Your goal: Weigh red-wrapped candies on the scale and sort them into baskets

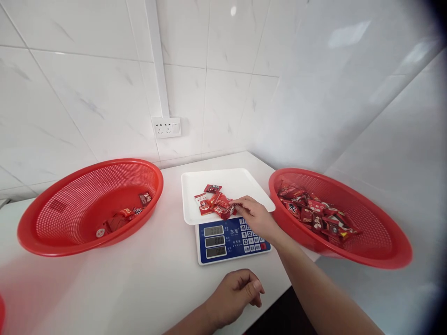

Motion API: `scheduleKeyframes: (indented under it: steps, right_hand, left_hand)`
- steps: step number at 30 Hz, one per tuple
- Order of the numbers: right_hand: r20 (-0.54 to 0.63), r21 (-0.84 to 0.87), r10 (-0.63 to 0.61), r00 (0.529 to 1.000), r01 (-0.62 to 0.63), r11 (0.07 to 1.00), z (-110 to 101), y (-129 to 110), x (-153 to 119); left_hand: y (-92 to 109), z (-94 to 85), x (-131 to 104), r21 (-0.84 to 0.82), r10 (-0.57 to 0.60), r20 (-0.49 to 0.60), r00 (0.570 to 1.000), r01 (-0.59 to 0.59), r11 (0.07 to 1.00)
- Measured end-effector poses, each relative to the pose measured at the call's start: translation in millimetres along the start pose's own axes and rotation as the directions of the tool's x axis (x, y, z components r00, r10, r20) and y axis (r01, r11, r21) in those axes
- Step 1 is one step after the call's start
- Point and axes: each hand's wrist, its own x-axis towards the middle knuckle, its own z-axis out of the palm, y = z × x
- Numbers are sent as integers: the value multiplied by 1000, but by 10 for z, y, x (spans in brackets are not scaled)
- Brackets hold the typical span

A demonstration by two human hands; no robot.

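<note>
My right hand point(254, 215) reaches over the front edge of a white weighing tray point(237, 179), its fingers pinched on a red snack packet point(224, 209) at the near side of a small pile. Beside that packet lie a white-and-red packet point(203, 204) and a dark red one point(213, 188). The tray sits on a digital scale point(223, 260) with a blue keypad panel, partly hidden by my right hand. Below the scale, my left hand point(237, 295) rests over the table with its fingers loosely curled in and nothing visible in them.
On the left stands a red perforated basket point(40, 232) with several packets point(120, 218) at its bottom. A second red basket point(384, 232) on the right holds a larger heap of packets point(317, 214). A tiled wall with a socket point(166, 128) rises behind the white table point(150, 288).
</note>
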Motion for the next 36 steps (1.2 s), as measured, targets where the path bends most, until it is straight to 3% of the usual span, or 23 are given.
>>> scheduleKeyframes:
  steps: [6, 10, 17, 24, 31, 36]
  right_hand:
    - [-18, 44, -12, 1000, 13, 999, -43, 14, -37]
    - [48, 87, 19, 999, -23, 996, -94, -4, -52]
    - [66, 31, -18, 998, 16, 999, -6, 8, 28]
    - [-106, 110, 44, 993, -33, 993, -25, -103, 386]
    - [61, 231, 72, 996, -84, 969, 305, -56, 1050]
    - [242, 287, 25, 970, -96, 953, 466, -137, 1107]
  left_hand:
    - [20, 7, 2, -4, -1, -10, 1000, 1, 1000]
    - [22, 4, 7, 7, 1, -6, 1000, -1, 1000]
    - [-2, 9, 8, 0, 1, -10, 1000, -1, 1000]
    - [8, 6, 8, -1, -6, -8, 1000, 6, 1000]
    - [-77, -2, 44, 42, 13, -26, 1000, -12, 999]
    - [-72, 4, 66, 33, 13, -27, 1000, -12, 999]
